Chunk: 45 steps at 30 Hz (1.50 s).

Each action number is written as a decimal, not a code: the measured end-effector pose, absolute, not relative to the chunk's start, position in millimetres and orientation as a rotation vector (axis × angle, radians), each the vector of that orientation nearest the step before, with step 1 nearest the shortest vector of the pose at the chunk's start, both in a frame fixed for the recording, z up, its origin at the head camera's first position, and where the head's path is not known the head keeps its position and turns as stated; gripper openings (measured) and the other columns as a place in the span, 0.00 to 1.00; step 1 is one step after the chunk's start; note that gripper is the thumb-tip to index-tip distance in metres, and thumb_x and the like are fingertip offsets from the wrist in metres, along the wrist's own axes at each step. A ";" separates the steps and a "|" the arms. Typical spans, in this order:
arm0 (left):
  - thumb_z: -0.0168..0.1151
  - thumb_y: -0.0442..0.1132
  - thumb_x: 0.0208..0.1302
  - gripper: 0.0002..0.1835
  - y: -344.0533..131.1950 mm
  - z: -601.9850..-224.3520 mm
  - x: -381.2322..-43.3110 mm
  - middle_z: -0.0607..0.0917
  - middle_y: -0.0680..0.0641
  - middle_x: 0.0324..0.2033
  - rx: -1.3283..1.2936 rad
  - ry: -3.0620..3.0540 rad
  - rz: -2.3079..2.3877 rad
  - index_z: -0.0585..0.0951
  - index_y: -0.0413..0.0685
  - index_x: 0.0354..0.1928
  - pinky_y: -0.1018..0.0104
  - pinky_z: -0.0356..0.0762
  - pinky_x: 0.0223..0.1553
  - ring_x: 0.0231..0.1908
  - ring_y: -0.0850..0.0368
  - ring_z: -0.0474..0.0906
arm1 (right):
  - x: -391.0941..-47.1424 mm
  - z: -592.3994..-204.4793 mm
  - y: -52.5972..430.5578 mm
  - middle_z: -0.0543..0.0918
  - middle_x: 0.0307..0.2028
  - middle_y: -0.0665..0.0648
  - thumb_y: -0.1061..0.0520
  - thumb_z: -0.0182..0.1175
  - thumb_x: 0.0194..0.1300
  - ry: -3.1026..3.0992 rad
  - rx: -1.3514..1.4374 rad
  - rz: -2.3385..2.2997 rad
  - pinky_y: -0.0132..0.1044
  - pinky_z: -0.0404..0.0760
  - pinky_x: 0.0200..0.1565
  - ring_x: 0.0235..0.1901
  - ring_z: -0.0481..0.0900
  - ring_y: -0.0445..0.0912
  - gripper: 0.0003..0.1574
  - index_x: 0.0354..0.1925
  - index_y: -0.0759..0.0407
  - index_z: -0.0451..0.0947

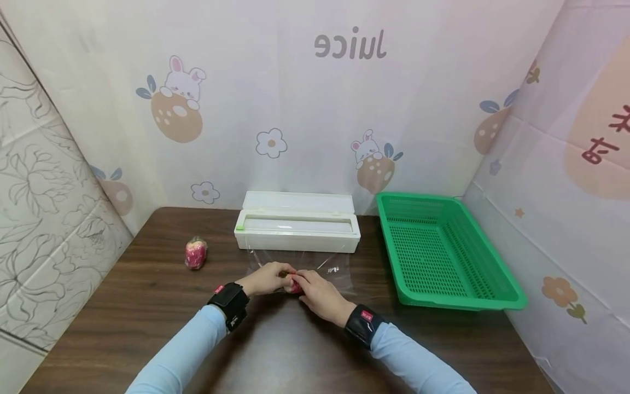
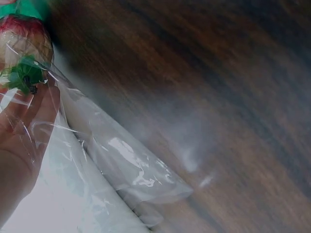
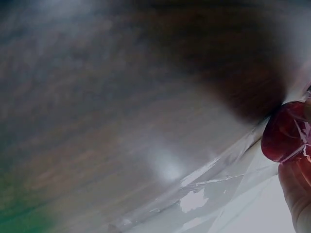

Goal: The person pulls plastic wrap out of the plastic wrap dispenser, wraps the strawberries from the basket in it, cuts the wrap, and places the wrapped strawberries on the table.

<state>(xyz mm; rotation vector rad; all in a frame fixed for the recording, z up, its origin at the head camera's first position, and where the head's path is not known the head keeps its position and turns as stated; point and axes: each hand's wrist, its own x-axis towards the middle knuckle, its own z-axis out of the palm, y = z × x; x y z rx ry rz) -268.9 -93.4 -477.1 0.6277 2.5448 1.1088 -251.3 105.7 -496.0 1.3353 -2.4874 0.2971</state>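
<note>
Both your left hand and right hand clamped their fingers on a red fruit, seemingly to keep plastic film snug near the white box.

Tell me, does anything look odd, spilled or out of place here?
Just one thing: the "Juice" lettering on the backdrop behind the table reads backwards, as if mirrored. I see no spill on the table.
</note>
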 end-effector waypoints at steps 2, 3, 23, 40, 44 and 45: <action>0.54 0.38 0.64 0.15 -94.7 -477.8 -269.6 0.81 0.44 0.47 0.625 2.547 1.117 0.77 0.40 0.51 0.57 0.73 0.47 0.46 0.55 0.75 | -253.0 -496.0 104.3 0.74 0.52 0.57 0.60 0.68 0.50 -2.509 1.321 0.327 0.36 0.76 0.51 0.52 0.72 0.47 0.35 0.56 0.62 0.69; 0.54 0.38 0.64 0.15 -95.4 -478.3 -270.1 0.80 0.43 0.48 0.625 2.549 1.120 0.77 0.40 0.51 0.56 0.72 0.48 0.48 0.53 0.74 | -254.1 -495.9 103.4 0.74 0.51 0.56 0.60 0.68 0.50 -2.519 1.312 0.335 0.36 0.75 0.51 0.52 0.73 0.46 0.34 0.56 0.62 0.69; 0.59 0.33 0.56 0.16 -93.9 -466.2 -239.4 0.81 0.46 0.48 0.635 3.250 0.793 0.80 0.43 0.48 0.59 0.77 0.42 0.42 0.53 0.80 | -272.2 -491.3 102.5 0.78 0.44 0.53 0.64 0.67 0.49 -2.692 1.203 0.592 0.38 0.75 0.51 0.46 0.78 0.46 0.28 0.51 0.59 0.73; 0.65 0.36 0.54 0.36 -77.0 -496.9 -235.7 0.75 0.41 0.54 0.797 3.119 0.875 0.62 0.38 0.64 0.56 0.72 0.52 0.53 0.49 0.74 | -275.6 -490.7 100.8 0.79 0.44 0.55 0.65 0.66 0.50 -2.690 1.215 0.647 0.39 0.76 0.48 0.45 0.78 0.46 0.27 0.51 0.61 0.72; 0.67 0.37 0.53 0.36 -76.3 -497.6 -241.7 0.76 0.41 0.54 0.726 3.067 0.928 0.63 0.39 0.63 0.55 0.70 0.54 0.54 0.48 0.73 | -275.9 -489.1 102.8 0.79 0.45 0.57 0.64 0.67 0.50 -2.712 1.176 0.739 0.40 0.77 0.47 0.45 0.79 0.47 0.30 0.51 0.60 0.67; 0.67 0.37 0.52 0.35 -76.2 -497.6 -243.4 0.76 0.42 0.53 0.721 3.063 0.933 0.64 0.39 0.62 0.55 0.71 0.53 0.53 0.48 0.74 | -276.0 -488.9 103.4 0.79 0.45 0.57 0.64 0.67 0.50 -2.713 1.167 0.767 0.41 0.77 0.46 0.44 0.79 0.48 0.31 0.51 0.60 0.65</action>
